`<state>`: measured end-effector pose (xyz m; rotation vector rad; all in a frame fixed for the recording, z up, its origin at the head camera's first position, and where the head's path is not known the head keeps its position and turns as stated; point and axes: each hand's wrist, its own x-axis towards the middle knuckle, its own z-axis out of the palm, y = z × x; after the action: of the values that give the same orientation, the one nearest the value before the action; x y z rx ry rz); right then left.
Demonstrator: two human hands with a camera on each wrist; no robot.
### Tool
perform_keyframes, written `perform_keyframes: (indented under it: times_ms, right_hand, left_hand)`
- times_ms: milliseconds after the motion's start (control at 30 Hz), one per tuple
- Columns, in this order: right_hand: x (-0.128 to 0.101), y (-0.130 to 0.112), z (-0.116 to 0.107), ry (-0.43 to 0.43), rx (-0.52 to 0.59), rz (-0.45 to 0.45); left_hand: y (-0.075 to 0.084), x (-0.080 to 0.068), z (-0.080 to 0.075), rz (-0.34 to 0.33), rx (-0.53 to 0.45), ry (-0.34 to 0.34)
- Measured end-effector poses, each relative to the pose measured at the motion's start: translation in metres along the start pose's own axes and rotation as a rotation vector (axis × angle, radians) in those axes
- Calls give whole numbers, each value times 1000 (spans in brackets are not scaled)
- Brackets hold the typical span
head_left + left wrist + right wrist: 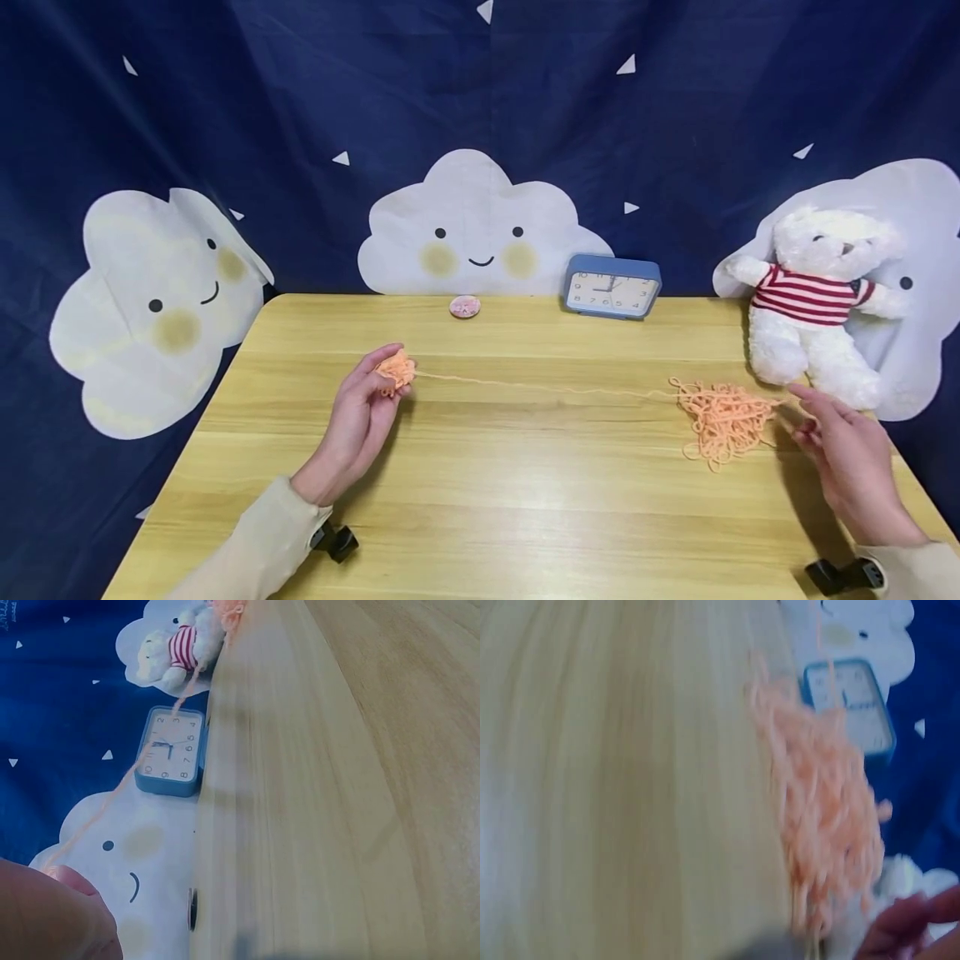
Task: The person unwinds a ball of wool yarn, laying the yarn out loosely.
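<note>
In the head view my left hand [363,417] grips a small wound ball of peach yarn [397,372] above the left part of the table. A single strand [540,387] runs from it, nearly straight, across to the right. At the right side lies a loose, tangled yarn pile [726,421]. Just right of the pile, my right hand [851,458] pinches the strand between thumb and curled fingers. The right wrist view shows the pile [825,802] close up, with the right fingers [907,922] at the lower corner. In the left wrist view, the left hand [60,915] hides the ball.
A blue clock [612,287] and a small round pink object [465,307] stand at the back of the wooden table [525,517]. The white teddy bear [817,300] in a striped shirt sits at the right rear. Behind hangs a dark blue curtain with clouds.
</note>
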<state>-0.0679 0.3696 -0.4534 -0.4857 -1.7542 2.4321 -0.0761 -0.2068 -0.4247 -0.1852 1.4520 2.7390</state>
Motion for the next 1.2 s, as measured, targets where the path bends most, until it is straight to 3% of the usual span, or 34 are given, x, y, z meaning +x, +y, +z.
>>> perform_keyframes:
  times_ms: [167, 267, 400, 600, 800, 1200]
  right_hand:
    - [-3, 1, 23, 124, 183, -85]
    - [-5, 3, 34, 128, 292, -105]
    - [-8, 9, 50, 45, 419, -121]
    - [-14, 20, 76, -201, 468, -103]
    - [-25, 24, 107, -399, 363, 1]
    - [-39, 37, 184, -527, 33, 76]
  left_hand:
    - [-1, 0, 2, 12, 37, 14]
    - [-1, 0, 3, 16, 54, 15]
    - [-1, -1, 3, 16, 73, 10]
    - [1, -3, 3, 6, 142, 43]
    - [0, -2, 7, -4, 171, 48]
    - [-5, -1, 7, 11, 167, 35]
